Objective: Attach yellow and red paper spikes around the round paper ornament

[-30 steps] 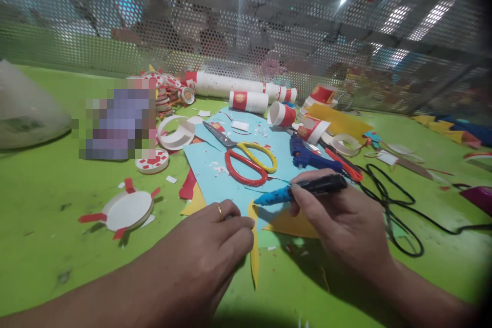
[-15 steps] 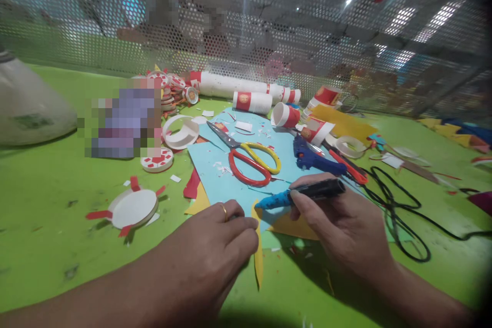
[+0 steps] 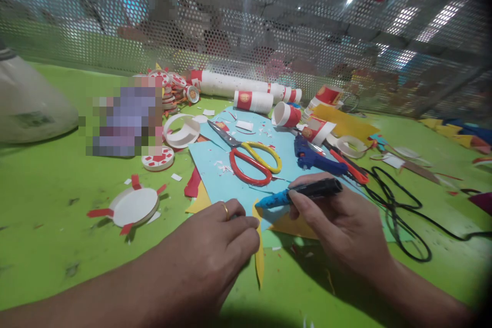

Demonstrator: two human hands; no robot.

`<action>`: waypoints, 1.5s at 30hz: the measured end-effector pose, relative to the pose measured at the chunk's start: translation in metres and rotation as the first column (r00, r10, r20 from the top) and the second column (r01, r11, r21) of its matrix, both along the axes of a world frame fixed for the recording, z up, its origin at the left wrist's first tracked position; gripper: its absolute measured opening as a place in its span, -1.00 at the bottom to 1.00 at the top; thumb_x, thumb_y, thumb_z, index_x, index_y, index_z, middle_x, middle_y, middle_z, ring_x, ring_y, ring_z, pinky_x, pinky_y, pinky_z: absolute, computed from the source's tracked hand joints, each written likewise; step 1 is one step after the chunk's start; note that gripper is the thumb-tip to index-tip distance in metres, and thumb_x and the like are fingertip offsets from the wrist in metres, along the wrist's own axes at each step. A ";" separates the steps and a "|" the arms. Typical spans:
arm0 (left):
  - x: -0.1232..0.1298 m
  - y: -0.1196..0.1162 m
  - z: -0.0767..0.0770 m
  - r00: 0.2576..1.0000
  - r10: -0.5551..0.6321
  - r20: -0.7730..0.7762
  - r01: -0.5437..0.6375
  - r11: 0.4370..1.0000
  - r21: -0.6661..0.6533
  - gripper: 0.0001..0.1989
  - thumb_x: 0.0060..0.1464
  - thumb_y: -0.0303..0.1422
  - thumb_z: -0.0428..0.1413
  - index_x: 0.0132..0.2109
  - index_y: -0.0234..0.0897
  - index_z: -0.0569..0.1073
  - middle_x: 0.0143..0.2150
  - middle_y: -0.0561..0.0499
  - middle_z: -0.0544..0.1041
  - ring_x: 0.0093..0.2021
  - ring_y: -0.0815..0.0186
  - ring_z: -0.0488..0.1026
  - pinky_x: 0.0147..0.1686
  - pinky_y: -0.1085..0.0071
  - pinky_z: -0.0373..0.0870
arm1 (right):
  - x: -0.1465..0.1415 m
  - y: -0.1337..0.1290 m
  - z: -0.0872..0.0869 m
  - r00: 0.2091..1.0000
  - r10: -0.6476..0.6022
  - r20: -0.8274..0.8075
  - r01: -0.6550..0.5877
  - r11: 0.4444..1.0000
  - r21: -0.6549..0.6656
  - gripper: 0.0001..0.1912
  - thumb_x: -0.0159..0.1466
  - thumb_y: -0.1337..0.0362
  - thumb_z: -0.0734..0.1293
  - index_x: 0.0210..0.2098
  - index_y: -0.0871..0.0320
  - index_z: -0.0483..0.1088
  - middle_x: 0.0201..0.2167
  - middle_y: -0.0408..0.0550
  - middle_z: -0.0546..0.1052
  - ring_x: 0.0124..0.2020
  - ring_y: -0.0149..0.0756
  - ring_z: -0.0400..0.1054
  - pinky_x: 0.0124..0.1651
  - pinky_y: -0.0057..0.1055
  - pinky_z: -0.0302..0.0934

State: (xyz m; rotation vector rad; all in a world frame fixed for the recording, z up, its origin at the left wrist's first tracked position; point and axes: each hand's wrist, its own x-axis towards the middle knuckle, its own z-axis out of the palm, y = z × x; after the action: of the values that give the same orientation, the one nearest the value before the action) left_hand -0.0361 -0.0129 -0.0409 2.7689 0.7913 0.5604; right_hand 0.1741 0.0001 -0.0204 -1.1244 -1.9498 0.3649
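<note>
My right hand point(image 3: 342, 220) is closed around a marker pen point(image 3: 313, 190) with a blue front part and a black rear. Its tip meets the upper end of a narrow yellow paper strip point(image 3: 260, 261). My left hand point(image 3: 226, 236) presses on the strip's left edge with curled fingers, a ring on one of them. Beneath both lies a light blue paper sheet point(image 3: 207, 164), with a larger yellow paper piece point(image 3: 294, 226) partly under my right hand. Scissors point(image 3: 253, 160) with one red and one yellow handle rest on the sheet just beyond my hands.
A blue glue gun point(image 3: 317, 156) and a black cord point(image 3: 397, 215) lie to the right. Paper cups point(image 3: 253, 101) stand and lie at the back before a perforated metal screen point(image 3: 246, 25). On the left is a white paper disc point(image 3: 134, 207) with red tabs.
The pen's rear end has shifted very slightly left, its tip staying at the strip's top. My left hand keeps its place on the strip; the whole view moves only a little.
</note>
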 end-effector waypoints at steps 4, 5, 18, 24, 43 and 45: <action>0.000 0.000 0.002 1.000 0.007 -0.008 -0.007 1.000 0.009 -0.80 0.13 -0.59 -0.12 -0.28 -0.36 0.38 -0.20 -0.10 0.46 -0.26 0.23 0.23 -0.27 0.29 0.24 | -0.001 0.001 0.001 1.000 0.000 0.014 0.000 1.000 0.002 -0.94 0.25 0.33 0.27 -0.35 0.17 0.35 -0.48 -0.17 0.44 -0.49 -0.48 0.35 -0.36 -0.57 0.28; 0.000 0.000 0.002 1.000 0.002 -0.010 -0.002 1.000 0.005 -0.80 0.14 -0.58 -0.12 -0.29 -0.36 0.38 -0.21 -0.10 0.46 -0.26 0.23 0.23 -0.28 0.29 0.24 | 0.000 0.001 0.002 1.000 0.002 0.016 -0.002 1.000 -0.001 -0.94 0.25 0.32 0.27 -0.35 0.17 0.35 -0.48 -0.17 0.44 -0.49 -0.49 0.35 -0.37 -0.57 0.27; 0.000 0.000 0.002 1.000 0.021 -0.014 -0.020 1.000 0.016 -0.79 0.14 -0.58 -0.13 -0.29 -0.38 0.40 -0.23 -0.11 0.46 -0.26 0.23 0.22 -0.26 0.28 0.24 | 0.000 0.001 0.002 0.998 0.002 0.057 -0.002 1.000 -0.001 -0.91 0.25 0.34 0.27 -0.39 0.16 0.36 -0.47 -0.18 0.44 -0.47 -0.49 0.34 -0.34 -0.58 0.24; 0.000 -0.001 0.000 1.000 0.023 -0.015 -0.022 1.000 0.017 -0.79 0.13 -0.58 -0.12 -0.29 -0.36 0.39 -0.22 -0.10 0.47 -0.27 0.23 0.22 -0.27 0.28 0.25 | -0.002 0.002 0.006 0.995 0.039 0.095 -0.042 0.999 0.029 -0.84 0.24 0.37 0.27 -0.49 0.17 0.34 -0.44 -0.13 0.46 -0.43 -0.46 0.36 -0.33 -0.55 0.22; 0.001 -0.001 0.004 1.000 0.017 -0.022 -0.016 0.999 0.043 -0.81 0.11 -0.59 -0.10 -0.25 -0.33 0.38 -0.19 -0.09 0.49 -0.26 0.23 0.25 -0.23 0.29 0.29 | -0.004 0.004 0.009 0.989 0.034 0.142 -0.038 0.999 0.027 -0.95 0.23 0.31 0.27 -0.34 0.16 0.34 -0.49 -0.12 0.48 -0.49 -0.37 0.36 -0.40 -0.46 0.25; 0.001 -0.001 0.004 0.999 0.018 -0.027 -0.017 0.999 0.047 -0.80 0.13 -0.58 -0.11 -0.23 -0.34 0.39 -0.18 -0.09 0.49 -0.25 0.23 0.26 -0.22 0.29 0.29 | -0.004 0.004 0.009 0.991 0.028 0.131 -0.031 0.999 0.019 -0.93 0.23 0.29 0.27 -0.35 0.17 0.35 -0.52 -0.14 0.46 -0.52 -0.39 0.34 -0.43 -0.47 0.23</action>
State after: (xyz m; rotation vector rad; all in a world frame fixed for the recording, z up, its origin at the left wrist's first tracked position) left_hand -0.0351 -0.0138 -0.0365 2.8205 0.8194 0.5525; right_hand 0.1702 0.0045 -0.0118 -1.1313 -2.0821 0.2916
